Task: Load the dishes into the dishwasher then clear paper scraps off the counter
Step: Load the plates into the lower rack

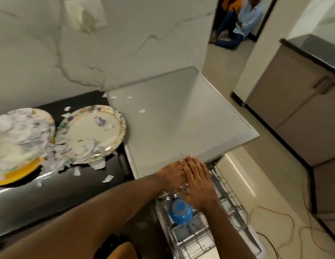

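Blue bowl (pixel 180 212): upturned in the pulled-out wire rack (pixel 209 238), just below the heel of the right hand.

Right hand (pixel 198 182): flat, palm down, fingers straight and close together. It reaches forward over the rack's rear end, fingertips at the front edge of the grey dishwasher top (pixel 181 118). It holds nothing that shows.

Left hand (pixel 171 173): just beside the right hand and partly beneath it, its forearm reaching in across the counter corner. Its fingers run under the right hand, so whether they grip anything cannot be told. Something glassy shows under both hands; too blurred to name.

Floral plate (pixel 93 131): well to the left of both hands on the black counter (pixel 50 199). It has not been loaded.

Yellow plate (pixel 17 174): further left, under a blurred second floral plate.

Paper scraps (pixel 84 154): heaped on and around the plates, with a few strays on the dishwasher top beyond the fingertips.

Step in hand, by judgement: loading, with the hands settling items in the rack. The next move calls for a reach left to a plate, tipping off its scraps, then slotting it on edge in the rack.
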A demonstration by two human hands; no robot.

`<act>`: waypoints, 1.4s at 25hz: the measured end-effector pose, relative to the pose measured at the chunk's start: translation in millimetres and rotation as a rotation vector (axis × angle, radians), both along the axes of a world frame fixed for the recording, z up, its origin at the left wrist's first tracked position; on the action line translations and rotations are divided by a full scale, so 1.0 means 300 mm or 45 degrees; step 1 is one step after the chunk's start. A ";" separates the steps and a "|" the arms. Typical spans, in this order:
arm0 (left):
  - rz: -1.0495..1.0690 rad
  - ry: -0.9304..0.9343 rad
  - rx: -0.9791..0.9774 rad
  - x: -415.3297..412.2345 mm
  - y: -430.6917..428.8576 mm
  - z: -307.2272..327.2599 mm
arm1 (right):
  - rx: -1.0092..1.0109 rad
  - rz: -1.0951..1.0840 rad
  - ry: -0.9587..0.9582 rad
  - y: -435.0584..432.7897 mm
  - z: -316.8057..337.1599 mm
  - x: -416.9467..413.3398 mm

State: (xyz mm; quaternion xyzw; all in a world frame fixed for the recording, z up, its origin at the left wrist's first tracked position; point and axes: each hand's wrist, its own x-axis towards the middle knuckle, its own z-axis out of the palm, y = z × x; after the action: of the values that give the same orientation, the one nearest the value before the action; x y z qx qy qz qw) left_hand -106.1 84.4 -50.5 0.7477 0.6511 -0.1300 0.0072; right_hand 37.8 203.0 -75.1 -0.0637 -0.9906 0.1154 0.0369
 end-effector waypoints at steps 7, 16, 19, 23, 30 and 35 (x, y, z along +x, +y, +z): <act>0.396 0.091 -0.010 -0.246 -0.510 0.137 | -0.064 0.496 0.106 -0.328 0.103 -0.427; 1.400 -0.288 0.013 -0.391 -1.329 0.191 | -0.108 0.878 -0.384 -1.034 0.190 -0.806; 1.625 -0.370 0.044 -0.403 -1.523 0.233 | 0.156 0.896 -0.573 -1.181 0.212 -0.878; 1.801 -0.512 0.077 -0.454 -1.648 0.237 | 0.335 0.875 -0.710 -1.272 0.254 -0.961; 1.591 -0.625 0.109 -0.560 -1.473 0.189 | -0.216 0.731 -0.532 -1.182 0.232 -0.945; 1.571 -0.453 0.030 -0.596 -1.314 0.157 | -0.759 -0.378 0.166 -0.980 0.266 -0.925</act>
State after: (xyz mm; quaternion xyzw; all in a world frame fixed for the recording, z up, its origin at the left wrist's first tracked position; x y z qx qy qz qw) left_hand -285.0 -309.7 -3.5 0.2457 0.9519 0.0315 0.1804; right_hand -239.7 -91.0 4.7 -0.2078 -0.8887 0.3972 0.0962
